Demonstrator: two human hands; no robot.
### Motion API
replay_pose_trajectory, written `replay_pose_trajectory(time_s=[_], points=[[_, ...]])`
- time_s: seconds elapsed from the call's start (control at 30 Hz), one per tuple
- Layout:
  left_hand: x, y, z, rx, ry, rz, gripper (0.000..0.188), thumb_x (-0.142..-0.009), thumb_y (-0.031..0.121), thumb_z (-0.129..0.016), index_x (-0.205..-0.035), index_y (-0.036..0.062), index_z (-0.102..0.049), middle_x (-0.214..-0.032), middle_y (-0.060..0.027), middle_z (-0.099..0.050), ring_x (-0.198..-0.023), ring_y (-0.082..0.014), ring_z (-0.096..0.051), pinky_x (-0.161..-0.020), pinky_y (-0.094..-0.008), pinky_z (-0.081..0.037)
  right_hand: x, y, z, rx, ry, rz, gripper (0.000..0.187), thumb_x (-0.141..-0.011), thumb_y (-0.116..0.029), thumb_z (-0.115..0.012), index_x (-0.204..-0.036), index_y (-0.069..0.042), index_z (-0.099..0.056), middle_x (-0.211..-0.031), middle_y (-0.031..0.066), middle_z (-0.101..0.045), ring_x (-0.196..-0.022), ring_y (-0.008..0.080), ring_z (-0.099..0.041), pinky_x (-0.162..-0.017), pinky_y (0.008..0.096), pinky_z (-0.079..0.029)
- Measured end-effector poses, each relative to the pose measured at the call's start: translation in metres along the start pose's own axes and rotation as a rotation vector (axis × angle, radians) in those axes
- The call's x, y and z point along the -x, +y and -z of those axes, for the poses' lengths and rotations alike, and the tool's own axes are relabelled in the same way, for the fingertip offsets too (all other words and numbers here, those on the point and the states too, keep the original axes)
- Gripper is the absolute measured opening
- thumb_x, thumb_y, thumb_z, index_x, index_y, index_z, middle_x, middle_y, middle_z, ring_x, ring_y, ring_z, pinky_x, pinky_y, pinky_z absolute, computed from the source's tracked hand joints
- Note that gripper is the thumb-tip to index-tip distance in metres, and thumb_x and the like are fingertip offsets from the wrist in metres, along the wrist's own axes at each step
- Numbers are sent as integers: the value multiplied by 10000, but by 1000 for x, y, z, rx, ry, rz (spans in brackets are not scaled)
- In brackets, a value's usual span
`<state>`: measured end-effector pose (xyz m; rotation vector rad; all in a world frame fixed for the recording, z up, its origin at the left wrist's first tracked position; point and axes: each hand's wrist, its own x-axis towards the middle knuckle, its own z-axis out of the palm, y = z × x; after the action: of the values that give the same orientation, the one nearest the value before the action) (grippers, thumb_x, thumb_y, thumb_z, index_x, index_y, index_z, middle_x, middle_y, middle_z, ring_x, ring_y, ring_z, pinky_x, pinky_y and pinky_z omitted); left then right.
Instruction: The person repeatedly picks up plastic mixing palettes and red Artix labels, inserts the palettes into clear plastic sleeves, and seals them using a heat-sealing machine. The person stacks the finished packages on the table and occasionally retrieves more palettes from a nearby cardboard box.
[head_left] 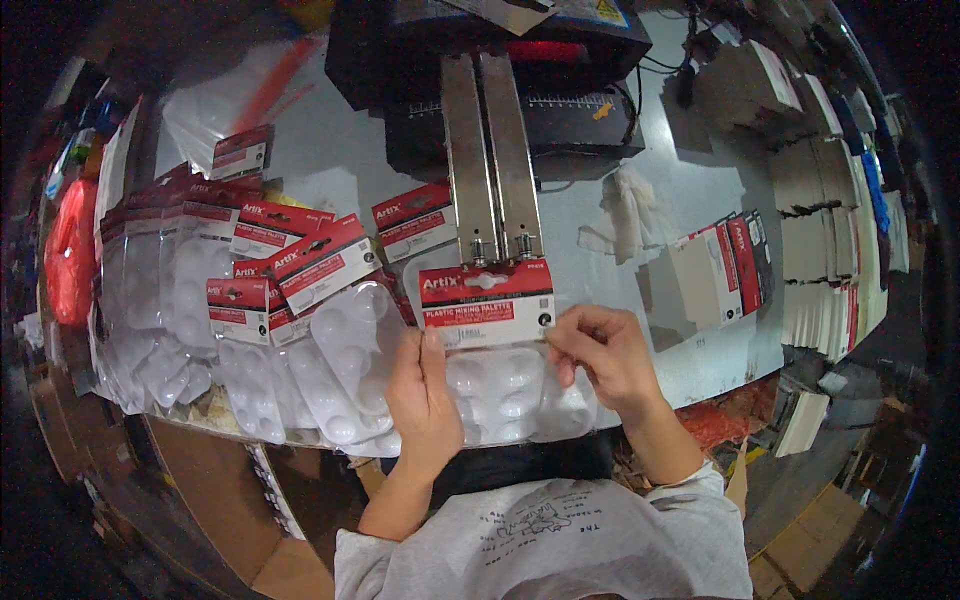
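Observation:
In front of me is a packaged paint palette: a red and white header card (pixel 487 318) above a white plastic palette (pixel 495 385) with round wells, in a clear bag. My left hand (pixel 425 395) grips the card's lower left corner, thumb on the front. At the card's right edge, my right hand (pixel 608 358) pinches with thumb and forefinger. The card's top edge meets the ends of two long metal rails (pixel 490 160) reaching toward me from a black machine (pixel 400 60). Which layers each hand grips is hidden by the fingers.
Packaged palettes (pixel 345 320) overlap in a pile on the left of the pale table (pixel 690 365). Header cards (pixel 728 265) lie to the right, near stacks of pale card (pixel 815 240) along the edge. Crumpled clear plastic (pixel 632 210) sits beside the machine.

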<state>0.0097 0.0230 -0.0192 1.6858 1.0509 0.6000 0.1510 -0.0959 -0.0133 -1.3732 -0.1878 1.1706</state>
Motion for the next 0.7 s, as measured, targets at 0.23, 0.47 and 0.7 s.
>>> replay_pose_trajectory(time_s=[0.23, 0.47, 0.7], points=[[-20, -15, -12, 48, -6, 3, 237, -946, 196, -406, -849, -3, -490, -660, -55, -446, -634, -104, -391, -583, -257, -350, -20, 14, -1, -155, 44, 70, 117, -843, -92, -568, -792, 10, -594, -676, 62, -572, -509, 103, -507, -459, 205, -401], [-41, -12, -20, 39, 48, -3, 254, -944, 197, -411, -805, 1, -492, -645, -45, -453, -621, -124, -400, -576, -256, -349, -36, 6, -4, -125, 89, 184, 133, -862, -103, -543, -809, 9, -590, -689, 64, -581, -523, 98, -523, -483, 205, -408], [-46, -27, -30, 72, 85, -39, 281, -941, 210, -416, -757, 4, -464, -611, -45, -443, -578, -135, -376, -543, -278, -322, -45, 14, 0, 10, 128, 216, 189, -885, -147, -516, -827, 15, -595, -670, 50, -579, -525, 102, -531, -488, 234, -424]])
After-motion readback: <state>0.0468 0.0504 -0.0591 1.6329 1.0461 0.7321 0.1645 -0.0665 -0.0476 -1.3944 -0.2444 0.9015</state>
